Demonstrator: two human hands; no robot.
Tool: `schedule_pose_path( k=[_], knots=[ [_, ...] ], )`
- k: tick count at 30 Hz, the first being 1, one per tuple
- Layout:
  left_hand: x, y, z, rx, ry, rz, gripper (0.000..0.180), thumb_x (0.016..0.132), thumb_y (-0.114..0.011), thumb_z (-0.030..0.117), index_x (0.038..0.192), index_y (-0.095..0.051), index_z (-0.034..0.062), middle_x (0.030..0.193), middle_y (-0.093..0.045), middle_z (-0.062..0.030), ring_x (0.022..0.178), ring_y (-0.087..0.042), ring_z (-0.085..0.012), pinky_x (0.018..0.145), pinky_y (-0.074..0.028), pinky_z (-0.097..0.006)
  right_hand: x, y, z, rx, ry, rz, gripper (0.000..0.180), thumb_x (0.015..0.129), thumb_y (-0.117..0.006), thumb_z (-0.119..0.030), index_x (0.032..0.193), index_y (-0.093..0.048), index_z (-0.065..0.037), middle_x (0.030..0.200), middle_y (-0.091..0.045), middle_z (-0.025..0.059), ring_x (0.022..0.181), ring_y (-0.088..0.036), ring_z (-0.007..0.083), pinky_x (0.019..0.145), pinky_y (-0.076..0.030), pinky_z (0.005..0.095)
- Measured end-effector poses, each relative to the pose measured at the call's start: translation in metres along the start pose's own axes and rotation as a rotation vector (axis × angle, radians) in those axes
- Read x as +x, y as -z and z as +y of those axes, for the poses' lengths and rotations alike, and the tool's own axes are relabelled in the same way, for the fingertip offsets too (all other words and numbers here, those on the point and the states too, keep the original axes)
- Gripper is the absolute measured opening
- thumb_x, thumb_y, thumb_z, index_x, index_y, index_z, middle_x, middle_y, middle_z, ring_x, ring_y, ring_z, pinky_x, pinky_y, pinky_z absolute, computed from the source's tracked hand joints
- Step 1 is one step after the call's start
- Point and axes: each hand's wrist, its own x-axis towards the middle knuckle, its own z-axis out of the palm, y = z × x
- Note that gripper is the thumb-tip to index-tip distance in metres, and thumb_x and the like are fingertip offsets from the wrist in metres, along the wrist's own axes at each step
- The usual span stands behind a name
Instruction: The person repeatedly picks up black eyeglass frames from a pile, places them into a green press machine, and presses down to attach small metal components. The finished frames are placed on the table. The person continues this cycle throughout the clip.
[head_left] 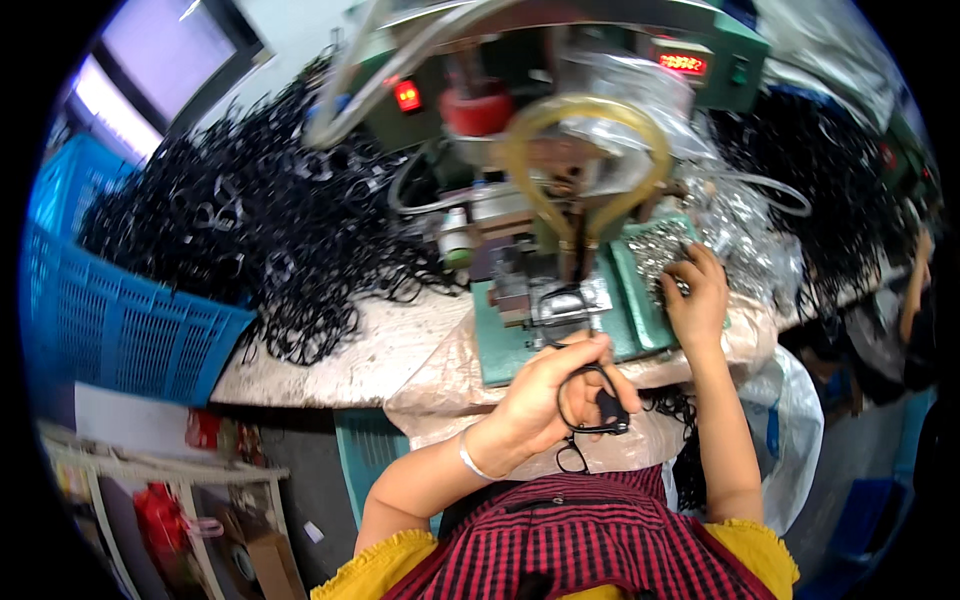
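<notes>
Checked apron (560,515) nearest. Left hand (540,405) closed round a black glasses frame (607,429), just in front of the machine (478,112). Right hand (697,305), fingers half curled, over small metal parts (655,245) in a green tray (645,315); can't tell if it grips any. Black frames (300,230) heaped on bench (300,370), left. Farther back, two displays (683,64) show lit red digits.

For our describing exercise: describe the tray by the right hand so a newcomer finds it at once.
On the machine, find the looped yellowish tube. Right of its lower end sits a green tray, the right hand over its right side. Unlike the green base to its left, the tray holds small silvery pieces.
</notes>
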Motion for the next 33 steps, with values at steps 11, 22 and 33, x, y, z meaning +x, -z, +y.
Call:
schedule_pose_path(
  k=[11,22,33],
  knots=[
    [0.022,0.146,0.021,1.189,-1.082,0.870,0.039,0.082,-0.076,0.006,0.116,-0.058,-0.0009,0.099,-0.063,-0.0106,0.085,-0.062,-0.0224,0.073,-0.052,-0.032,-0.007,0.008,-0.010,0.354,-0.146,0.008,0.011,0.092,-0.063,-0.004,0.102,-0.066,0.002,0.091,-0.067,0.0050,0.084,-0.060,0.0122,0.079,-0.049,0.0273],
    [0.060,0.192,0.064,1.516,-0.894,0.765,0.023,0.084,-0.075,0.018,0.095,-0.066,-0.0002,0.088,-0.062,-0.0137,0.079,-0.061,-0.0335,0.069,-0.049,-0.040,0.008,-0.008,-0.020,0.678,-0.297,-0.023,0.014,0.092,-0.066,-0.004,0.105,-0.068,0.001,0.095,-0.070,0.0043,0.087,-0.063,0.0101,0.082,-0.049,0.0247],
    [-0.080,0.240,0.139,1.953,-1.121,1.480,0.021,0.082,-0.069,0.005,0.103,-0.068,0.0088,0.087,-0.067,-0.0088,0.084,-0.060,-0.0312,0.073,-0.049,-0.042,-0.051,0.061,0.011,0.330,-0.254,0.023,0.011,0.088,-0.068,0.002,0.099,-0.069,0.003,0.097,-0.069,0.0056,0.091,-0.062,0.0145,0.086,-0.049,0.0281]
  ],
)
